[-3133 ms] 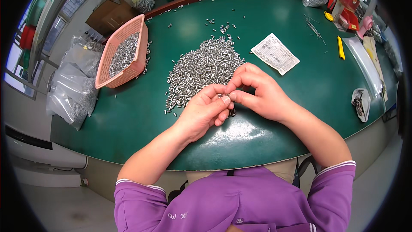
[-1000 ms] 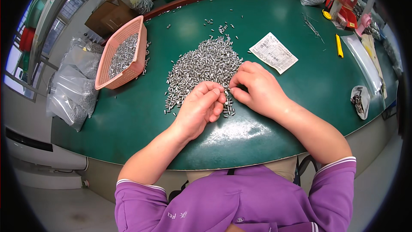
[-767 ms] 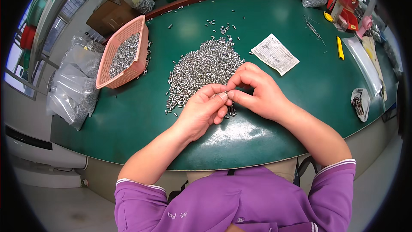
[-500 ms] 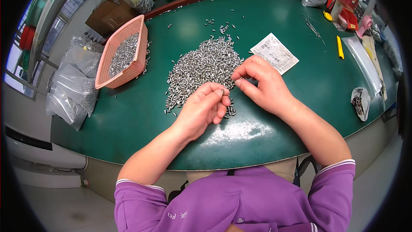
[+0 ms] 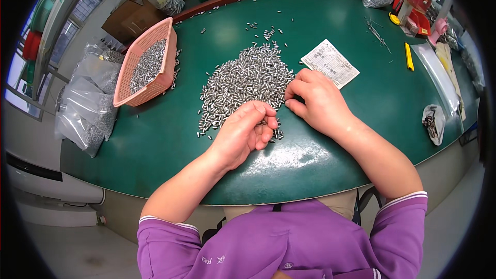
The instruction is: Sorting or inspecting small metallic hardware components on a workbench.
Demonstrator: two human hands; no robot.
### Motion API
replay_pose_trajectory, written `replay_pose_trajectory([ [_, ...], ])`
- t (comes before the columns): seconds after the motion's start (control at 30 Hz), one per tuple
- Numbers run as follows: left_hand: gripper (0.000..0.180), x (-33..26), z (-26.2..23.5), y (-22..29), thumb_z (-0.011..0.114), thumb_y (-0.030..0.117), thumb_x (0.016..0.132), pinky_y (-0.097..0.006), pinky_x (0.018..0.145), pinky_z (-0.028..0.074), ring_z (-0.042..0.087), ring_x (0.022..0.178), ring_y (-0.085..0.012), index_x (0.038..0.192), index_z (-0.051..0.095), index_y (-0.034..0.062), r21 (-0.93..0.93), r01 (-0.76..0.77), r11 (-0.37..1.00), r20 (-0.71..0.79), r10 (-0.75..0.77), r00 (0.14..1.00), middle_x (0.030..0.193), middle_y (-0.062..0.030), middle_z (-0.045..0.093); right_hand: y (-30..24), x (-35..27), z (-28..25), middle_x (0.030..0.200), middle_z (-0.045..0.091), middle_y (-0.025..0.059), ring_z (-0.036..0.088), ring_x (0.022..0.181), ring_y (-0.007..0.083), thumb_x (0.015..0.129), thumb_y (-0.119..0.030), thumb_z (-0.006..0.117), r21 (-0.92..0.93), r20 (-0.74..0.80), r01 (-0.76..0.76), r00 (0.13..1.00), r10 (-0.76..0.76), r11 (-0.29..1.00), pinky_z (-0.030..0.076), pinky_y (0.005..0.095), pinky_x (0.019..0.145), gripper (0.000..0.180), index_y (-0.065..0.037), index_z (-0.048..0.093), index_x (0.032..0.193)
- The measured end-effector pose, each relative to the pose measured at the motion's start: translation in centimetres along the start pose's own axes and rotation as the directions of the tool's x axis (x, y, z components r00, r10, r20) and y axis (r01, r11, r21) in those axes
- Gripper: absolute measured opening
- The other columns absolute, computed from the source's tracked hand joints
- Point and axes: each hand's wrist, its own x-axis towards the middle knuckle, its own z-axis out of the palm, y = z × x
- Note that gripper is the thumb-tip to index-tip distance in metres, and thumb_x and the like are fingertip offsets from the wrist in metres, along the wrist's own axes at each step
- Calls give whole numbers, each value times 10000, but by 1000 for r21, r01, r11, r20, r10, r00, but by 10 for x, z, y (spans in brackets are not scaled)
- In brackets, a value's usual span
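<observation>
Curling my left hand (image 5: 243, 132) over the near edge of the pile of little silver pins (image 5: 245, 80), I hide what is under my fingers, so I cannot tell if they hold any pins. My right hand (image 5: 315, 101) rests at the pile's right edge, fingertips pinched close, but what is between them is too small to see. A moment ago my hands touched; now they are apart. The pile lies on the green table (image 5: 155, 139), near the pink basket (image 5: 147, 64).
</observation>
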Motion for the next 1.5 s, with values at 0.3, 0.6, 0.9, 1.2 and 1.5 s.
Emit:
replay_pose_trajectory([
  [0.3,175,0,-1,0,436,192,968,-220,507,412,516,623,-97,999,524,45,-1,-2,1000,3,2,1000,844,-51,568,-4,-1,-2,837,548,63,555,843,266,703,-99,700,28,18,26,999,-26,999,459,386,737,117,-79,626,791],
  [0.6,166,1,-1,-2,445,186,969,-215,485,402,508,609,-94,1006,516,40,10,-1,1000,3,1,1000,843,-53,564,1,2,-2,834,540,62,547,832,262,712,-98,698,35,52,140,988,-142,989,457,385,726,126,-77,614,803],
  [0.9,163,-1,6,0,464,189,969,-201,464,384,490,595,-74,1007,509,37,24,30,999,40,-31,999,828,-40,557,-17,4,-8,877,556,56,551,886,258,753,-165,691,384,-39,170,985,-168,908,461,363,763,133,-89,609,825],
  [1.2,146,-1,2,2,483,147,953,-198,472,380,480,599,-71,1040,513,33,-18,81,997,50,-80,996,823,-36,556,-8,3,-9,859,550,45,563,863,244,736,-118,691,317,-49,82,996,-70,945,475,355,754,120,-113,644,846],
  [1.5,180,0,1,2,417,95,943,-218,489,410,510,617,-96,1064,509,-2,-31,58,998,49,-56,997,854,-65,563,2,1,0,847,542,60,549,823,252,693,-100,699,77,38,119,992,-122,990,467,373,727,151,-99,642,833],
])
